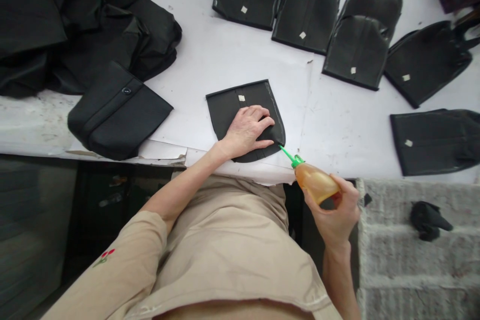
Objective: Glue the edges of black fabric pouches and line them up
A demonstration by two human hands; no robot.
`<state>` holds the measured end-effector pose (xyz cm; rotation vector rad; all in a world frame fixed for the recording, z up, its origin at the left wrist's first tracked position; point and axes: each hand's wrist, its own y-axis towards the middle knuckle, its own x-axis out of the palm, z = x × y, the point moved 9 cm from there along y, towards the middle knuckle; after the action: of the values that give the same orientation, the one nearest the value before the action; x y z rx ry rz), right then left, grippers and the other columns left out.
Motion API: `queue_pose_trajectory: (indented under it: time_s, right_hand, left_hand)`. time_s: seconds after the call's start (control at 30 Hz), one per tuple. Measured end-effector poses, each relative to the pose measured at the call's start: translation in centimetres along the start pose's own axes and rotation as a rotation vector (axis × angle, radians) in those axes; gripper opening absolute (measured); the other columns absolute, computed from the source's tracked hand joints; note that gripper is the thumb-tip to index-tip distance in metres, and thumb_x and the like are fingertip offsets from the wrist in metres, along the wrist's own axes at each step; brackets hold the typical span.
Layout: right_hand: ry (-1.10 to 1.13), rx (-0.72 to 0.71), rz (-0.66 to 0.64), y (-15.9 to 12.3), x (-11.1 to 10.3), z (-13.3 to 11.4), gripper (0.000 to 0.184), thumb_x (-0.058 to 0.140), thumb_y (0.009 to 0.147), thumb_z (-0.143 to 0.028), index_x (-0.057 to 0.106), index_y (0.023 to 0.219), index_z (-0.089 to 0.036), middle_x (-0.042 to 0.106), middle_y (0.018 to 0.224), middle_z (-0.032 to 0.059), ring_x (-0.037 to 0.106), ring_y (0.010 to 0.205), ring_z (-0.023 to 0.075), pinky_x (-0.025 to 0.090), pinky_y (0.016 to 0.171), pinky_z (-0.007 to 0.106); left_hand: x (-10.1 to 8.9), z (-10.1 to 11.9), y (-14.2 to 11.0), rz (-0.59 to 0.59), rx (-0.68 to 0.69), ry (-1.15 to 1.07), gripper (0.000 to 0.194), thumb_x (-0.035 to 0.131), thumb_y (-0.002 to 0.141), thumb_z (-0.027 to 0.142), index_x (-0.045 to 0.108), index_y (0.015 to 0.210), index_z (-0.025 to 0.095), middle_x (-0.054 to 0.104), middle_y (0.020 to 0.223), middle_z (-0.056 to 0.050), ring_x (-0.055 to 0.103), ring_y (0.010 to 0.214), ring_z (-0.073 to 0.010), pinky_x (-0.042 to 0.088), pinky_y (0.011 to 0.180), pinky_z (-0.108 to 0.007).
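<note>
White table (210,55) seen from above; the left hand (249,130) lies spread over a black panel (221,110) bearing a small pale tag (241,98); the right hand (341,212) grips a bottle (317,182) of amber liquid, its green nozzle (288,154) reaching the panel's curved edge; five other black pieces (307,2), similarly tagged, fan across the far and right sides; at left, a black pouch (120,110) with a round button (126,91) lies beside heaped black cloth (112,25); at lower right, a dark scrap (427,220) rests on grey fabric (412,265).
</note>
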<state>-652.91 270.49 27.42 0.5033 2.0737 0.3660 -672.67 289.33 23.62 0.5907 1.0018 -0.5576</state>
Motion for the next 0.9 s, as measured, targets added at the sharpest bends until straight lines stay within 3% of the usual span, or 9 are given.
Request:
queue_pose_trajectory:
  time_s: [0.9]
  right_hand:
    - [0.109,0.142,-0.027,-0.54,0.47,-0.23,0.063,0.091,0.076,-0.04,0.062,0.129,-0.019,0.07,0.11,0.0095,0.073,0.09,0.0227,0.064,0.069,0.032]
  left_hand:
    - [0.03,-0.05,0.16,0.013,-0.021,0.01,0.041,0.08,0.089,0.038,0.067,0.124,0.02,0.063,0.136,-0.014,0.053,0.133,-0.0341,0.039,0.11,-0.047]
